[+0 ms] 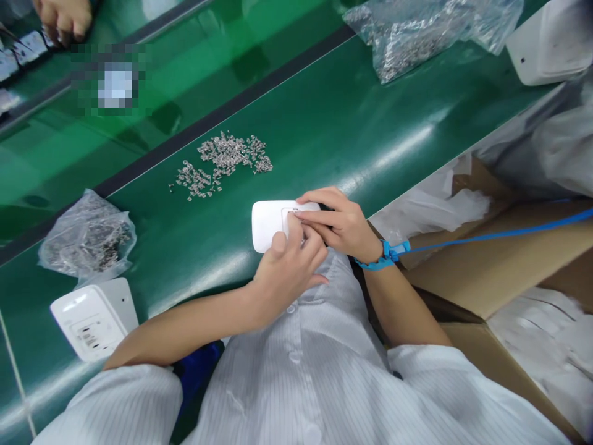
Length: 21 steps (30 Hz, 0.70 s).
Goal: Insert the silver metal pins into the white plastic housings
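Note:
A white rounded plastic casing [269, 225] with a recessed panel lies in front of my body, partly covered by both hands. My left hand [290, 272] rests over its near side. One fingertip presses on the panel, the thumb sticks out to the right and the other fingers are spread. My right hand [340, 219], with a blue strap [384, 254] round the wrist, grips the casing's right end, its fingers stretched over the top. The fingertips of both hands meet at the panel; any small part beneath them is hidden. Beyond the casing lies a loose pile of small metal pieces [227, 154].
Clear bags of metal pieces, one [88, 238] at left and another [417, 37] at the back, lie on the green bench. White casings [95, 321] stand at left and far right. A cardboard box [463, 278] is at right. Another person's hand [67, 21] shows top left.

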Tool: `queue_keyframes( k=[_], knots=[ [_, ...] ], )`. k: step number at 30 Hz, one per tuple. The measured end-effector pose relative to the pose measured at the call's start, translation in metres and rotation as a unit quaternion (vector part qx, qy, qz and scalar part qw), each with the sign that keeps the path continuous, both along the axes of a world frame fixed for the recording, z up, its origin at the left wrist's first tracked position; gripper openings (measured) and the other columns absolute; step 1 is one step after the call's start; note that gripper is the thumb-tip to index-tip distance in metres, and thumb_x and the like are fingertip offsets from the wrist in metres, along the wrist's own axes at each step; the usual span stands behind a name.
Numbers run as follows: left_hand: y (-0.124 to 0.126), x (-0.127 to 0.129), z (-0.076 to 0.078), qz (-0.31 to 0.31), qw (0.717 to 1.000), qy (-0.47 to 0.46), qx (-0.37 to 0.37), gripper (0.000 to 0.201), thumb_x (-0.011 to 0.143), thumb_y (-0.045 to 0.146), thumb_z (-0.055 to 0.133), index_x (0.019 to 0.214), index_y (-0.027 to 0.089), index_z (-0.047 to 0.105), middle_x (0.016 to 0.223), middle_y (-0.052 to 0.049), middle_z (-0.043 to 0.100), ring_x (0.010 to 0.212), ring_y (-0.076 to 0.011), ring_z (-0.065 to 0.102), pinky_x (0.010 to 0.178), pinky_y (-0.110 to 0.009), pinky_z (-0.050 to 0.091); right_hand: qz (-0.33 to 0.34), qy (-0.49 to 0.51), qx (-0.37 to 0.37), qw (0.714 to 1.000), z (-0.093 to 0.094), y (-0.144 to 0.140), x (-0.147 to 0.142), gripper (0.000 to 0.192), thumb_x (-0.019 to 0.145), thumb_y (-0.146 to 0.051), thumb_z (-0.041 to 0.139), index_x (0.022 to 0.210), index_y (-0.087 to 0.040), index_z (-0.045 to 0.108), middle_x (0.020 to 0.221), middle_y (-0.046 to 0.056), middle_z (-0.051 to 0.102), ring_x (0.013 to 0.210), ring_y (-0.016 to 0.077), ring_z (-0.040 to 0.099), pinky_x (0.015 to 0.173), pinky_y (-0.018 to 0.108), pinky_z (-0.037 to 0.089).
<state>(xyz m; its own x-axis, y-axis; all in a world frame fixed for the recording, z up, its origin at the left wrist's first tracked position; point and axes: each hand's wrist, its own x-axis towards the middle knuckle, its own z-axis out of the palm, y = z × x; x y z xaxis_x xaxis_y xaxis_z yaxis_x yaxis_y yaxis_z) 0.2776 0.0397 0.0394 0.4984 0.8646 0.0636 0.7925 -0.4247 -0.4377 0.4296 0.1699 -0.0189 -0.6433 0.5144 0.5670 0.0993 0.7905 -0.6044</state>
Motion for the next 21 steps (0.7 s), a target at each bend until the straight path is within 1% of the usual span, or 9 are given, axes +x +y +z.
queue_keyframes(
  k=[2, 5, 10, 13, 16, 19, 21],
  knots=[
    [-0.0001, 0.0006, -0.0009, 0.002, 1.000, 0.005, 0.005, 0.068, 0.101, 0.071, 0.042, 0.134, 0.016, 0.064, 0.138, -0.016, 0.059, 0.137, -0.0419, 0.049, 0.091, -0.043, 0.033, -0.003, -0.003, 0.001, 1.000, 0.0003, -0.0009, 0.0000, 0.026, 0.101, -0.021, 0.058, 0.116, -0.031, 0.077, 0.127, 0.007, 0.071, 0.115, 0.0251, 0.065, 0.098, 0.050, 0.054],
    [-0.0009, 0.0018, -0.0009, 0.004, 1.000, 0.005, 0.003, 0.070, 0.101, 0.072, 0.041, 0.136, 0.015, 0.064, 0.140, -0.017, 0.058, 0.138, -0.0428, 0.048, 0.090, -0.042, 0.033, -0.014, -0.022, -0.004, 1.000, 0.0008, -0.0026, 0.0005, 0.025, 0.102, -0.024, 0.057, 0.115, -0.031, 0.077, 0.128, 0.007, 0.071, 0.116, 0.0258, 0.064, 0.098, 0.051, 0.053],
    [-0.0015, 0.0046, 0.0000, 0.015, 0.999, -0.027, -0.019, 0.077, 0.099, 0.076, 0.040, 0.140, 0.014, 0.061, 0.142, -0.018, 0.058, 0.138, -0.0436, 0.047, 0.093, -0.044, 0.034, -0.017, -0.052, 0.001, 0.998, 0.0025, -0.0038, 0.0029, 0.025, 0.104, -0.025, 0.055, 0.115, -0.031, 0.076, 0.129, 0.007, 0.070, 0.118, 0.0263, 0.063, 0.099, 0.052, 0.050],
    [-0.0004, 0.0049, -0.0016, 0.018, 0.997, -0.059, -0.041, 0.081, 0.096, 0.078, 0.044, 0.143, 0.013, 0.059, 0.145, -0.018, 0.056, 0.139, -0.0446, 0.046, 0.097, -0.046, 0.034, -0.013, -0.061, 0.015, 0.998, 0.0034, -0.0034, 0.0033, 0.025, 0.104, -0.025, 0.054, 0.116, -0.030, 0.075, 0.131, 0.007, 0.069, 0.119, 0.0264, 0.061, 0.101, 0.052, 0.049],
    [0.0008, 0.0043, -0.0045, 0.014, 0.996, -0.070, -0.053, 0.085, 0.093, 0.081, 0.047, 0.142, 0.013, 0.060, 0.142, -0.019, 0.058, 0.138, -0.0452, 0.046, 0.099, -0.047, 0.034, -0.008, -0.069, 0.024, 0.997, 0.0026, -0.0024, 0.0014, 0.024, 0.104, -0.025, 0.053, 0.112, -0.028, 0.076, 0.130, 0.008, 0.069, 0.118, 0.0269, 0.060, 0.100, 0.051, 0.050],
    [-0.0001, 0.0049, -0.0076, 0.021, 0.998, -0.057, -0.032, 0.083, 0.094, 0.080, 0.046, 0.141, 0.013, 0.061, 0.140, -0.019, 0.059, 0.139, -0.0441, 0.046, 0.098, -0.045, 0.033, -0.008, -0.043, 0.022, 0.999, 0.0017, -0.0012, -0.0015, 0.025, 0.103, -0.025, 0.053, 0.108, -0.026, 0.077, 0.124, 0.009, 0.070, 0.115, 0.0257, 0.062, 0.100, 0.049, 0.053],
    [-0.0020, 0.0062, -0.0093, 0.026, 0.999, -0.040, -0.006, 0.084, 0.096, 0.079, 0.043, 0.139, 0.011, 0.062, 0.140, -0.021, 0.059, 0.140, -0.0434, 0.046, 0.098, -0.044, 0.032, -0.015, -0.020, -0.004, 1.000, 0.0034, 0.0000, -0.0028, 0.022, 0.102, -0.027, 0.056, 0.106, -0.026, 0.077, 0.120, 0.009, 0.072, 0.112, 0.0242, 0.065, 0.097, 0.046, 0.055]
  ],
)
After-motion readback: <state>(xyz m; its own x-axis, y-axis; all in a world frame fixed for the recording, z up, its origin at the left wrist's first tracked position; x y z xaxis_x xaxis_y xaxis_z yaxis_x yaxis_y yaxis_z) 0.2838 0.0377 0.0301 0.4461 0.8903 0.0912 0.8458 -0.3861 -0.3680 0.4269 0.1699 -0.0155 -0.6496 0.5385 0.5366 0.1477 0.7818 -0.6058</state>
